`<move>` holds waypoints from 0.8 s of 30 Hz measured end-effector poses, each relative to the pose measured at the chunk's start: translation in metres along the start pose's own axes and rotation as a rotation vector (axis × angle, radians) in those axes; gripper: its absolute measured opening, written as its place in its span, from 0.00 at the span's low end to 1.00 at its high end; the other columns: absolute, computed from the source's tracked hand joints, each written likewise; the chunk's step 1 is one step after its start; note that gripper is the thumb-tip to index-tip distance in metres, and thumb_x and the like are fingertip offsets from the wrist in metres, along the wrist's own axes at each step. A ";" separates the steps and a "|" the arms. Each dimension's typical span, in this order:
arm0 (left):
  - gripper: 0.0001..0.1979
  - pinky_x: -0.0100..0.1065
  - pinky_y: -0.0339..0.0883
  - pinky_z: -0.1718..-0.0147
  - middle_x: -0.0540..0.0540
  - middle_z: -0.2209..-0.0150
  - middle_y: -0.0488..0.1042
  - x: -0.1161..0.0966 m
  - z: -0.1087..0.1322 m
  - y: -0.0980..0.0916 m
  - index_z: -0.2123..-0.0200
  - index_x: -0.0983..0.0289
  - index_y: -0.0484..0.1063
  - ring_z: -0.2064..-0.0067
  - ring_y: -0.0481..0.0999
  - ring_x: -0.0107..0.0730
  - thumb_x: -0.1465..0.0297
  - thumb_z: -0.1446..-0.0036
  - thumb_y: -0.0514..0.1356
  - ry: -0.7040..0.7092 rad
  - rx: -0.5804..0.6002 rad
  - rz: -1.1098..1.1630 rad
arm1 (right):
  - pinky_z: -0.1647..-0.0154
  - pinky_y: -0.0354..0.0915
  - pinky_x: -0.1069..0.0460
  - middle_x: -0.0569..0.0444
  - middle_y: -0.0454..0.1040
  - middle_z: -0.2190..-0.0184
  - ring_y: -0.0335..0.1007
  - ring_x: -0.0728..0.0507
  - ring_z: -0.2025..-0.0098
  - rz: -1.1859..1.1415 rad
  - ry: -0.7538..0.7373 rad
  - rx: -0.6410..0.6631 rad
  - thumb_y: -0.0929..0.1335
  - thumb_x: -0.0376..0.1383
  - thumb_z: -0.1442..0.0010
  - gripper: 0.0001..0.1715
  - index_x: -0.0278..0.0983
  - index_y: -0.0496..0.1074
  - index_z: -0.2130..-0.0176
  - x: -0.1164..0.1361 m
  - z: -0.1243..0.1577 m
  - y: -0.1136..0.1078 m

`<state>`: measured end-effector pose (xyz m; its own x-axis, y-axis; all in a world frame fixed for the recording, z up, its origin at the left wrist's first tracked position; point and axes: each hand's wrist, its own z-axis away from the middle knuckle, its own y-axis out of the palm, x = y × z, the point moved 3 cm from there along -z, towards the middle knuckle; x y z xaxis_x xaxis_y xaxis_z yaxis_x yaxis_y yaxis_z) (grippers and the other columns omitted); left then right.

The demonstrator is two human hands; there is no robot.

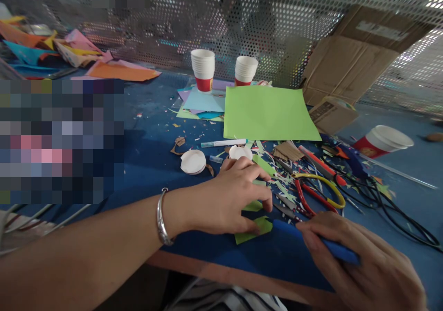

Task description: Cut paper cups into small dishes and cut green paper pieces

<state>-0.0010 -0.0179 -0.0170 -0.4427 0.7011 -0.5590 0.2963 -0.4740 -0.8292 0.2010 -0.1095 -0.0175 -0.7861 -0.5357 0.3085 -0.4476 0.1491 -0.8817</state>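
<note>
My left hand, with a silver bracelet on the wrist, reaches over the blue table with its fingers apart. Its thumb rests on a small cut piece of green paper near the table's front edge. Another green scrap shows under the fingers. My right hand is closed round a long blue tool, pen-like in shape. The tool's far end lies beside the green piece; its exact kind is unclear. Just beyond the left fingers lies a white round disc, partly covered by them.
Scissors with red and yellow handles lie among paper scraps. Behind are a large green sheet, stacked paper cups and a cardboard box. A second white disc, a marker and a glue gun with black cable are near.
</note>
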 end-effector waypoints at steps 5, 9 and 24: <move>0.12 0.56 0.51 0.41 0.57 0.39 0.66 0.002 -0.001 0.001 0.59 0.55 0.78 0.37 0.59 0.52 0.62 0.47 0.70 0.022 -0.019 0.010 | 0.62 0.74 0.56 0.56 0.81 0.67 0.80 0.46 0.67 0.006 -0.045 -0.026 0.63 0.32 0.32 0.07 0.43 0.69 0.58 0.000 -0.003 -0.002; 0.10 0.59 0.49 0.41 0.58 0.38 0.65 0.003 -0.001 0.002 0.59 0.54 0.79 0.36 0.58 0.55 0.62 0.45 0.68 0.059 -0.003 0.003 | 0.63 0.73 0.59 0.57 0.80 0.70 0.79 0.48 0.69 -0.007 -0.076 -0.099 0.63 0.32 0.32 0.08 0.41 0.70 0.62 0.002 -0.006 -0.001; 0.11 0.58 0.48 0.41 0.59 0.37 0.65 0.002 -0.001 0.003 0.58 0.54 0.78 0.36 0.57 0.53 0.62 0.45 0.68 0.072 -0.001 -0.045 | 0.67 0.70 0.57 0.58 0.79 0.74 0.78 0.50 0.72 0.031 -0.094 -0.144 0.60 0.34 0.29 0.13 0.42 0.70 0.65 0.007 -0.012 -0.006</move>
<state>-0.0003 -0.0177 -0.0206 -0.3940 0.7579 -0.5199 0.2783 -0.4407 -0.8534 0.1928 -0.1042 -0.0051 -0.7604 -0.6030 0.2411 -0.4852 0.2807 -0.8281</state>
